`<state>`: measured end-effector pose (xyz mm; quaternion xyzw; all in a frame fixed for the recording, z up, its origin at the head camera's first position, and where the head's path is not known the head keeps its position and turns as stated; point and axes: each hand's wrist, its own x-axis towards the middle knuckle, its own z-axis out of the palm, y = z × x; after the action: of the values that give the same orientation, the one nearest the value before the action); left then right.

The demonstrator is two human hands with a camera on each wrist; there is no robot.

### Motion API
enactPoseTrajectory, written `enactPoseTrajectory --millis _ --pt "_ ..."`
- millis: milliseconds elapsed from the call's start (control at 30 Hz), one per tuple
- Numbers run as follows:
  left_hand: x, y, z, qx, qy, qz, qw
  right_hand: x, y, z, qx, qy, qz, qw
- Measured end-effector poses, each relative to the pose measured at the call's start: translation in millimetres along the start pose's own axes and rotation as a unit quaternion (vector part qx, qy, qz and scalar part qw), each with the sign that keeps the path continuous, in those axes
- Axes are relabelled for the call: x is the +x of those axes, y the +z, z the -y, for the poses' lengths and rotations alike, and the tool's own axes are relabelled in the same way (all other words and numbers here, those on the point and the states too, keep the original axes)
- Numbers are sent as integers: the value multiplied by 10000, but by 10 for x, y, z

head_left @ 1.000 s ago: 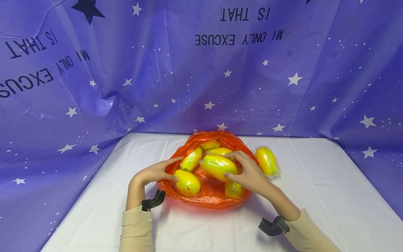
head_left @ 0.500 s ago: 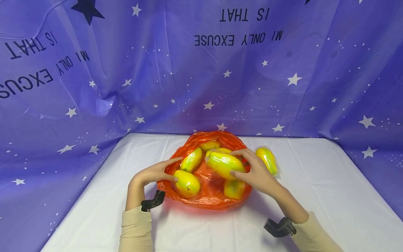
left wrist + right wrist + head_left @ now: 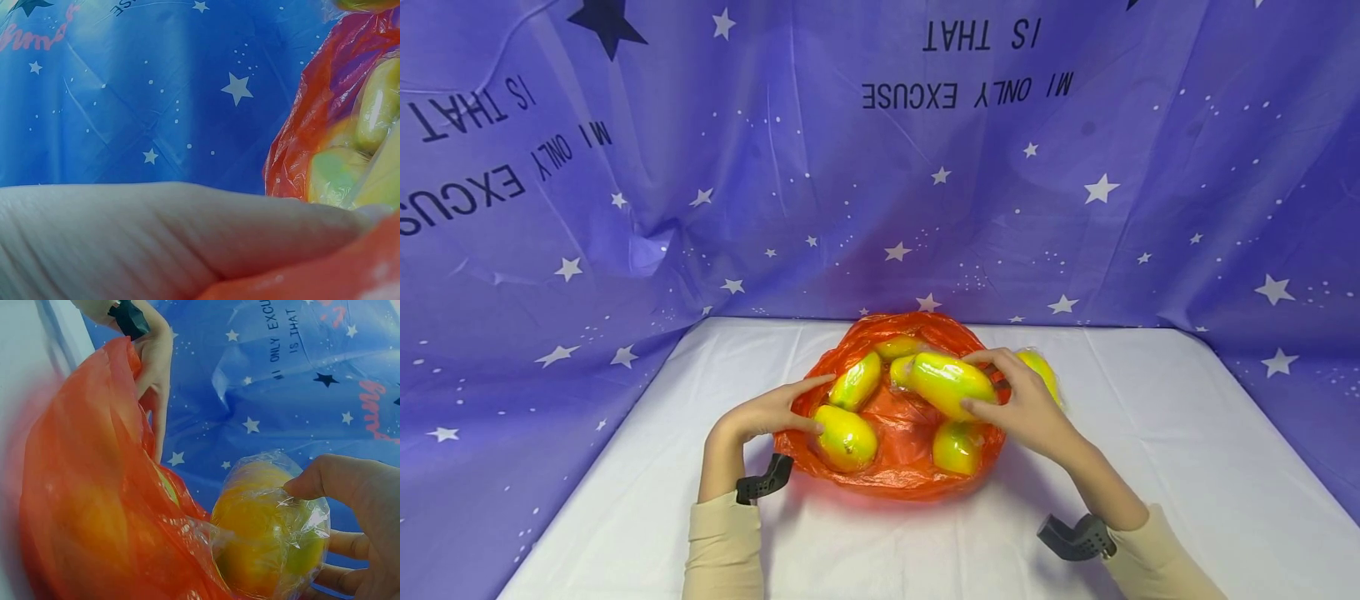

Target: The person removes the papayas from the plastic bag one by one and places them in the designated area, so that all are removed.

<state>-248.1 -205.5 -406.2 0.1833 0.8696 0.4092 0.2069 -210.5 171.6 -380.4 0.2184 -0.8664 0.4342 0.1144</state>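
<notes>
My right hand (image 3: pixel 1037 412) grips a plastic-wrapped yellow-green papaya (image 3: pixel 953 385), thumb on the near side and fingers on the far side. It is raised over the right part of a red plastic bag (image 3: pixel 904 477), its clear film shining in the right wrist view (image 3: pixel 253 525). Several more wrapped papayas lie inside the bag, among them one at the front left (image 3: pixel 847 437) and one at the front right (image 3: pixel 957 448). At the bag's left rim, my left hand (image 3: pixel 771 410) rests with thumb and fingers spread, touching the plastic; some fingers are hidden.
Another wrapped papaya (image 3: pixel 1041 373) lies on the white-covered table (image 3: pixel 1180 433) just right of the bag, partly hidden behind my right hand. A purple curtain with stars (image 3: pixel 820 208) hangs around the back and sides.
My right hand has moved to the right and slightly up with the papaya, uncovering more of the fruit beneath. The left hand has stayed at the bag's rim.
</notes>
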Motion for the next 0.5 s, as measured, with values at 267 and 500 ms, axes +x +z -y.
enactPoseTrajectory --millis 267,500 --pt "7 0 6 24 -31 -13 10000 -5 -85 -24 -43 190 -108 9998" --pt "1 -1 5 3 -39 -6 10000 -20 -166 -64 -71 185 -213 9996"
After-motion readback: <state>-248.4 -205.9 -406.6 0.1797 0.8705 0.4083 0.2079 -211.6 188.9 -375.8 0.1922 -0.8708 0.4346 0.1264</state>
